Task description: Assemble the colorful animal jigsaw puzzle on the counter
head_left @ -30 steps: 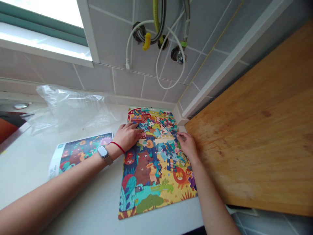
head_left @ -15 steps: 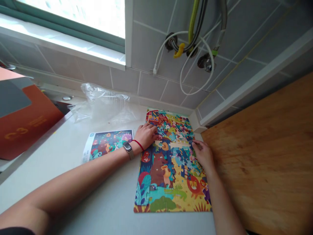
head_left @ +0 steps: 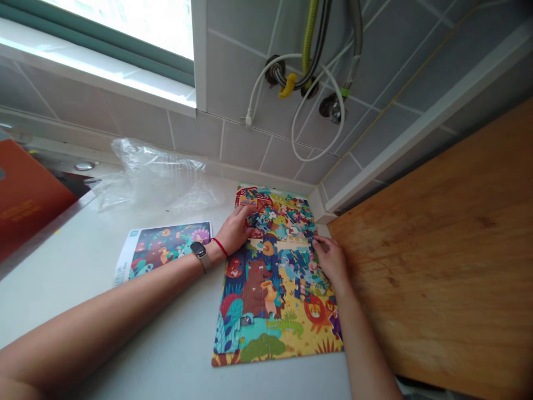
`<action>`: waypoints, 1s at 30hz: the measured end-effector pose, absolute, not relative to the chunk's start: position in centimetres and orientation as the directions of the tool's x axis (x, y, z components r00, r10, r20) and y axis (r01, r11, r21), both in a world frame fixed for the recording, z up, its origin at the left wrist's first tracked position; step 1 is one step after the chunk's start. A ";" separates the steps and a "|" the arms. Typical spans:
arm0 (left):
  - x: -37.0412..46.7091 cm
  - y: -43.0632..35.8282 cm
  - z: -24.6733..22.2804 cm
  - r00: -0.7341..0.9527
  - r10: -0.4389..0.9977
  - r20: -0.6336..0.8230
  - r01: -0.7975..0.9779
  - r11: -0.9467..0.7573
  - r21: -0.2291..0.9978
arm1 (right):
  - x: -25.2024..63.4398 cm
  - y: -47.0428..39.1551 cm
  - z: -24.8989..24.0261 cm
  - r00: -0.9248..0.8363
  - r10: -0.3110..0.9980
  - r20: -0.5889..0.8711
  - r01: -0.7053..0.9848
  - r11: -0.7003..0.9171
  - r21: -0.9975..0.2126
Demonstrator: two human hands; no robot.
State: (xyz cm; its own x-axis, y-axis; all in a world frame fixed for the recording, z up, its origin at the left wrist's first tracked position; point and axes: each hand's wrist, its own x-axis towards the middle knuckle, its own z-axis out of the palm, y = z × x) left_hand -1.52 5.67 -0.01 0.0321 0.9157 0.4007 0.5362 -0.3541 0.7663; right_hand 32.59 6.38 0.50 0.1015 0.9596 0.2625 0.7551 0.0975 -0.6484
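Observation:
A colourful jigsaw puzzle (head_left: 270, 311) lies on the white surface, its near half joined into a picture with a bear and a lion. Many loose pieces (head_left: 287, 219) are heaped over its far half. My left hand (head_left: 236, 229), with a watch and red string at the wrist, rests at the puzzle's left edge, fingers bent and apart over the pieces. At the right edge my right hand (head_left: 330, 256) has thumb and forefinger close together at a small dark piece (head_left: 310, 241); the fingers partly hide it.
A printed picture sheet (head_left: 169, 244) lies left of the puzzle, partly under my left forearm. Crumpled clear plastic (head_left: 156, 172) is behind it. An orange box (head_left: 31, 194) stands far left, a wooden board (head_left: 441, 261) on the right. Hoses (head_left: 310, 39) hang on the tiled wall.
The whole view has shifted, so the puzzle and surroundings appear further left. Both hands stay near the same parts of the puzzle; the left fingers have bent a little more.

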 end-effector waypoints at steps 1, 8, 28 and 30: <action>-1.6 5.7 -0.1 0.021 0.915 0.403 0.513 -0.355 0.781 | 32.6 6.4 0.5 0.104 0.959 0.262 0.754 0.096 -0.649; -2.0 6.4 -0.9 -0.100 0.930 0.355 0.311 -0.309 0.899 | 32.5 6.2 0.6 0.100 0.960 0.263 0.750 0.102 -0.654; -1.9 6.6 -0.2 -0.190 0.946 0.264 -0.006 -0.270 0.963 | 32.5 6.1 0.5 0.090 0.956 0.281 0.751 0.120 -0.649; -1.9 6.6 -0.1 -0.187 0.944 0.272 -0.015 -0.280 0.960 | 32.5 6.1 0.5 0.088 0.956 0.279 0.752 0.120 -0.648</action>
State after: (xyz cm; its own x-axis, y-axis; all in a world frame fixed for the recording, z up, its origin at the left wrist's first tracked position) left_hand -1.89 6.60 -0.15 -0.1874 0.9438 0.2722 -0.0145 -0.2798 0.9600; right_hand 32.54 6.12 0.53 0.0878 0.9562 0.2792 0.7525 0.1200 -0.6476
